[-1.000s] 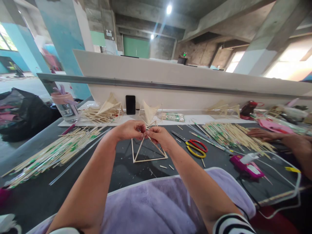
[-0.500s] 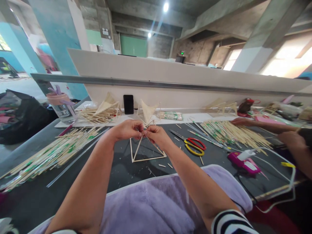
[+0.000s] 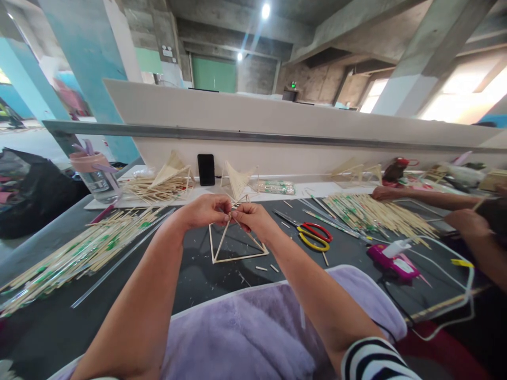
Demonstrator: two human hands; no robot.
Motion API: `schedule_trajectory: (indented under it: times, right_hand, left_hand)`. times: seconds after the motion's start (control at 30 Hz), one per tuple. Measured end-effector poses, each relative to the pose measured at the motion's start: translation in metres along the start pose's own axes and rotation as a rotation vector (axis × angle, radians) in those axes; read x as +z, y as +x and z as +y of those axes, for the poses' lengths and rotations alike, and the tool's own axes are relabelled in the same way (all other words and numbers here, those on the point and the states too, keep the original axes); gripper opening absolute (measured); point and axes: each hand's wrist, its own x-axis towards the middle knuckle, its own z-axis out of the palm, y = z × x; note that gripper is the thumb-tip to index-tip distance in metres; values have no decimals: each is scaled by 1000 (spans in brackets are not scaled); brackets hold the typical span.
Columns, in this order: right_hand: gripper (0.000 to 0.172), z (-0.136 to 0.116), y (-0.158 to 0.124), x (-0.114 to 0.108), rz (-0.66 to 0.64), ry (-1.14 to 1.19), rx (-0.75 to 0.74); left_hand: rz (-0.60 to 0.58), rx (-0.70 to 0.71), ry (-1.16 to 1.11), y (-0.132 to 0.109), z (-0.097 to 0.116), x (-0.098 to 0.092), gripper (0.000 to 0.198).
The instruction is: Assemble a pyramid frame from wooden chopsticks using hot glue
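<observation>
Frame: the stick frame (image 3: 240, 258) appears to rest on the table (image 3: 198, 285) between the forearms, slanting sticks rising to the fingertips.
Left hand: its grip (image 3: 216, 209) is closed, thumb and finger pinching the frame's top.
Right hand: its grip (image 3: 250, 216) pinches the same spot, just beside the left; the exact contact is hidden.
Joint: a light, even pinch probably serves best, with the stick ends meeting and the base unshifted; hard squeezing could skew the thin sticks.
Near edge: the cloth (image 3: 237, 338) covers it; dark tabletop shows before the frame, with offcuts (image 3: 261, 268) lying there.
Right side: scissors (image 3: 301, 229) limit sideways room.
Far side: a model (image 3: 238, 182) stands behind, so pushing forward seems risky.
</observation>
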Motion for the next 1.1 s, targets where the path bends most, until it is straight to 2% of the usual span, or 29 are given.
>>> schedule_trajectory:
  times: [0.4,0.73,1.1]
  right_hand:
    - [28,-2,-1,3,12,27,-5]
    - [29,7,1,0,22,-59,-28]
    - [31,-4,-2,-1,-7,-37,29]
  left_hand:
    - [-14,23,41,-1,-1,-1,11]
    - [-22,-14,37,-1,6,0,12]
    - [-24,-27,7,0,2,0,13]
